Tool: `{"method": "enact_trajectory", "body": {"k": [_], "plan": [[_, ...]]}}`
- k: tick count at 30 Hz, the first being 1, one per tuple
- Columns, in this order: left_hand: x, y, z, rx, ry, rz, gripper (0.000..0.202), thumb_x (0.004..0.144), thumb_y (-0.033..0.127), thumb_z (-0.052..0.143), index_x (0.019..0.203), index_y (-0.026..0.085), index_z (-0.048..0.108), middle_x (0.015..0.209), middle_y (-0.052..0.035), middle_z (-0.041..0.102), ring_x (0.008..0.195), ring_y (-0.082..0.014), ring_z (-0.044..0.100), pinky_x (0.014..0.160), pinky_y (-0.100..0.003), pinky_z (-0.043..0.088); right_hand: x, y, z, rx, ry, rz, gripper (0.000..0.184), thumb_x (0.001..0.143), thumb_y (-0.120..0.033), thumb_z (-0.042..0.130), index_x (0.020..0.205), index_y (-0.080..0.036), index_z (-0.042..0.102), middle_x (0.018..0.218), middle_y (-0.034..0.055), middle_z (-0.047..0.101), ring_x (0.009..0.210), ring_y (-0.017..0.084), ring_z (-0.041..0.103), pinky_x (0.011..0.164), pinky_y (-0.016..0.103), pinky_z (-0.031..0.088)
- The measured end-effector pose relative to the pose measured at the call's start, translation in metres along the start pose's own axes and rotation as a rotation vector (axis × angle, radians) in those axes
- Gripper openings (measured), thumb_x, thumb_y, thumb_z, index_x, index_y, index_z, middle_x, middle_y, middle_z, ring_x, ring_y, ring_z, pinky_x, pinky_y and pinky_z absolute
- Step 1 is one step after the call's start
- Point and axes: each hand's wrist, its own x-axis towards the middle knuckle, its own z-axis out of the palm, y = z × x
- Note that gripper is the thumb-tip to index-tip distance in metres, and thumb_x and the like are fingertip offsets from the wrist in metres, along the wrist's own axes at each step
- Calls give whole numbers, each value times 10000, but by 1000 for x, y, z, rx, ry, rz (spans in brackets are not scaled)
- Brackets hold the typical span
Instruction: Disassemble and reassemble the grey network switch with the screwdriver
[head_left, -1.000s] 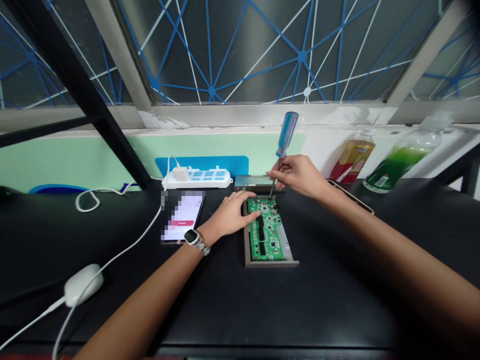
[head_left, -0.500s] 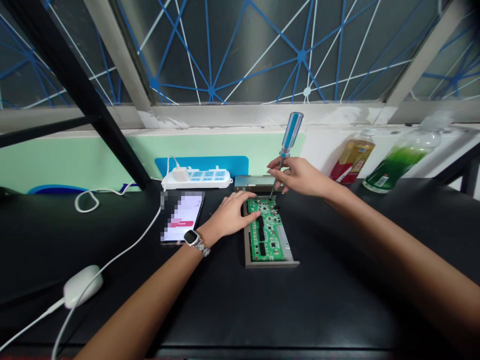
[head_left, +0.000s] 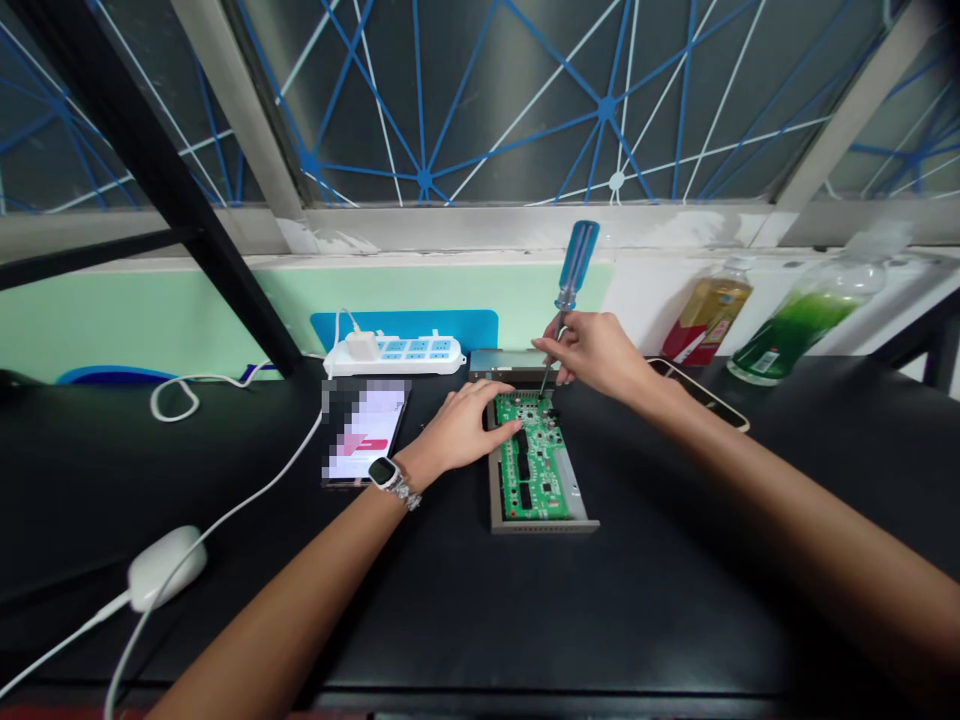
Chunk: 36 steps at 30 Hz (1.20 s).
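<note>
Right hand [head_left: 596, 350]: closed on the screwdriver [head_left: 576, 262], pinched low where the blue handle meets the shaft. The tool is held almost upright and its tip is set on the far right corner of the circuit board [head_left: 534, 460]; the low pinch seems chosen for fine control of the tip.

Left hand [head_left: 465, 425]: flat and open, nothing grasped. Its fingers are laid on the board's far left part, apparently to keep it from shifting under the tool. A watch [head_left: 384, 473] is worn on that wrist.

Circuit board: green, seated in a grey metal tray [head_left: 579, 497], placed mid-desk, nearer the far edge.

Metal cover [head_left: 495, 362]: laid just beyond the tray, probably set aside from it.

Phone [head_left: 365, 430]: screen lit, laid flat just left of the left hand, within easy glance.

Power strip [head_left: 397, 355]: along the far edge of the desk [head_left: 525, 620], with a white cable run to an adapter [head_left: 166, 567] near the near left corner.

Second phone [head_left: 701, 395]: partly hidden behind the right forearm.

Two bottles [head_left: 709, 315]: stood at the far right edge, well apart from the hands.
</note>
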Motion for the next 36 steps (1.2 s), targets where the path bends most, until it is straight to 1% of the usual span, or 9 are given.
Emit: {"method": "enact_trajectory", "body": {"k": [6, 10, 14, 18, 21, 24, 26, 31, 36], "plan": [[12, 5, -3, -48, 110, 36, 403, 891, 404, 635, 1261, 250, 590, 1343, -90, 600, 1260, -305, 536, 1056, -533, 413, 2, -1, 6, -75, 101, -38, 292, 906, -469, 587, 819, -193, 620, 542, 21, 656, 488, 213, 664, 567, 369, 534], [48, 17, 8, -317, 131, 38, 302, 823, 283, 716, 1104, 186, 668, 1087, -85, 733, 1007, -241, 684, 916, -407, 528, 4, 0, 6, -112, 100, -53, 314, 910, -463, 570, 800, -179, 644, 591, 42, 666, 534, 209, 658, 568, 351, 509], [71, 25, 22, -360, 196, -1, 149, 860, 268, 653, 790, 146, 702, 807, -74, 747, 786, -222, 695, 750, -372, 538, 6, -4, -5, -56, 69, -73, 371, 854, -500, 647, 998, -159, 684, 913, 121, 739, 796, 253, 688, 650, 371, 537], [70, 21, 26, -415, 190, -4, 196, 887, 308, 632, 895, 152, 750, 880, -72, 771, 816, -218, 703, 769, -363, 542, 10, -11, -22, 301, -20, -154, 481, 863, -446, 658, 1269, -197, 597, 1254, 117, 674, 1074, 260, 650, 733, 356, 560], [69, 16, 27, -455, 151, 0, 204, 901, 291, 620, 962, 156, 760, 929, -74, 778, 869, -219, 715, 817, -361, 548, 17, -12, -21, 303, 136, -168, 339, 791, -439, 743, 965, -152, 689, 951, 93, 737, 918, 247, 680, 718, 357, 534], [70, 13, 30, -492, 126, 3, 207, 919, 253, 595, 1011, 151, 749, 980, -89, 776, 939, -219, 719, 859, -354, 550, 23, -11, -12, 247, 390, -121, 348, 672, -411, 845, 739, -179, 595, 678, 13, 644, 699, 191, 633, 629, 334, 496], [71, 13, 31, -499, 115, -1, 211, 932, 235, 573, 1029, 149, 740, 1000, -96, 773, 960, -215, 720, 877, -353, 550, 24, -12, -9, 256, 401, -138, 360, 672, -408, 845, 776, -195, 574, 708, 2, 637, 706, 177, 618, 624, 322, 492], [67, 18, 28, -486, 99, -2, 203, 943, 211, 557, 1011, 149, 738, 1014, -94, 773, 992, -214, 719, 903, -358, 544, 22, -17, -18, 392, 117, -204, 318, 798, -407, 742, 981, -179, 618, 918, 65, 701, 850, 211, 667, 703, 354, 531], [65, 21, 28, -503, 78, -7, 219, 954, 199, 539, 1057, 154, 727, 1046, -92, 768, 1020, -206, 713, 936, -361, 534, 28, -10, -14, 286, 431, -175, 364, 665, -337, 862, 820, -215, 556, 649, -29, 582, 641, 176, 610, 621, 354, 524]]}}
